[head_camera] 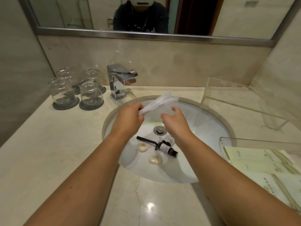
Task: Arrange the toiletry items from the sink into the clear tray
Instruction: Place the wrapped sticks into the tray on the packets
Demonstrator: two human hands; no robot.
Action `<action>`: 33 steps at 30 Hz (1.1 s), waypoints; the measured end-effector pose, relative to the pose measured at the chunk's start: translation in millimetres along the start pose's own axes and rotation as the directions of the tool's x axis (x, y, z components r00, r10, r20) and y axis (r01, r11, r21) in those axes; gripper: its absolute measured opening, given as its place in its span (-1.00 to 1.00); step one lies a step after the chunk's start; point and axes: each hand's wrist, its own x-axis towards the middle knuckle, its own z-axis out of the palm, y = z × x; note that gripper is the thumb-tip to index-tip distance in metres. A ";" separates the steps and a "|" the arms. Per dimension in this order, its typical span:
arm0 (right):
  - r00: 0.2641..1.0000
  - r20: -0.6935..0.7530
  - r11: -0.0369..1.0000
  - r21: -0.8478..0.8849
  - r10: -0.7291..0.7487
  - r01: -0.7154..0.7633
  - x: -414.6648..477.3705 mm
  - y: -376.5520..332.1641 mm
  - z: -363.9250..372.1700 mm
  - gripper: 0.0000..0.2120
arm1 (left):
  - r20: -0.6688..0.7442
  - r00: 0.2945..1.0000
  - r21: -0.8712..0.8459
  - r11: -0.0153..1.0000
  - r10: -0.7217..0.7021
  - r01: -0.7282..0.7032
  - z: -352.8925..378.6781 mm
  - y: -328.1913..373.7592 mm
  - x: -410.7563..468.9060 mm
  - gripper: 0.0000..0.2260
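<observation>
Polished beige marble countertop point(48, 152), veined, with a hairline crack at 6 o'clock of the basin. Oval white undermount sink point(203, 128), glossy, with a chrome drain point(159, 130) at centre. Clear acrylic tray point(236, 101), rectangular with upright walls, on the counter at 2 o'clock of the sink. Square chrome faucet point(118, 82) at 11 o'clock. Four inverted glass tumblers point(62, 92) on round dark coasters, at 10 o'clock. Left hand point(130, 118) pinches shut on a crinkled white plastic packet point(160, 101), held above the basin's far side; right hand point(175, 119) hovers just beside it, fingers loosely spread, gripping nothing. Inside the sink at 6 o'clock of the drain: black-handled razor point(146, 141), dark cylindrical bottle point(167, 148) with pale label, touching the razor's head, and two cream heart-shaped soaps point(143, 147), smooth.
</observation>
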 end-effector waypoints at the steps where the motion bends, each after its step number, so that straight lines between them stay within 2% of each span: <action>1: 1.000 -0.020 0.995 0.098 0.014 -0.012 -0.4 -5.4 -9.2 -0.37 | -0.052 0.998 -0.027 0.999 0.026 -0.028 -5.0 6.8 -3.5 -0.88; 4: 0.999 -0.019 0.925 0.378 0.040 -0.029 -11.7 -23.2 -40.4 -0.38 | -0.153 0.978 -0.074 0.985 0.143 -0.156 -9.8 21.7 -11.3 -0.83; 8: 1.000 0.013 0.806 0.592 -0.013 0.003 -45.0 -33.6 -92.7 -0.65 | -0.222 0.895 -0.020 0.916 0.386 -0.400 -3.1 42.8 -24.7 -0.77; 12: 1.000 0.006 0.804 0.595 0.003 -0.006 -75.1 -22.3 -138.2 -0.67 | -0.274 0.783 0.044 0.821 0.558 -0.569 2.2 66.5 -43.9 -0.72; 17: 0.999 0.013 0.825 0.563 0.051 -0.049 -101.0 -4.7 -185.7 -0.51 | -0.247 0.616 0.178 0.660 0.748 -0.730 13.3 88.4 -64.7 -0.70; 20: 0.999 0.005 0.833 0.553 0.035 -0.031 -113.2 7.6 -206.7 -0.67 | -0.208 0.548 0.217 0.585 0.810 -0.782 19.7 105.2 -77.4 -0.67; 22: 0.999 -0.011 0.830 0.557 0.036 -0.023 -120.3 16.8 -218.6 -0.75 | -0.188 0.528 0.217 0.559 0.828 -0.800 23.3 116.3 -85.9 -0.69; 24: 0.999 -0.037 0.814 0.580 0.035 -0.007 -125.7 26.4 -229.9 -0.79 | -0.144 0.553 0.181 0.571 0.821 -0.800 28.9 124.3 -90.8 -0.70; 27: 0.995 -0.096 0.785 0.618 0.029 0.036 -131.0 39.0 -247.1 -0.83 | -0.054 0.650 0.060 0.653 0.758 -0.755 35.9 132.4 -93.8 -0.59; 30: 0.985 -0.166 0.774 0.629 0.043 0.072 -134.2 51.7 -268.0 -0.84 | 0.038 0.763 -0.167 0.757 0.645 -0.632 38.1 141.1 -94.7 -0.38; 33: 0.974 -0.214 0.764 0.640 0.074 0.083 -135.6 61.6 -287.3 -0.87 | 0.110 0.815 -0.275 0.805 0.569 -0.525 41.1 154.0 -90.1 -0.28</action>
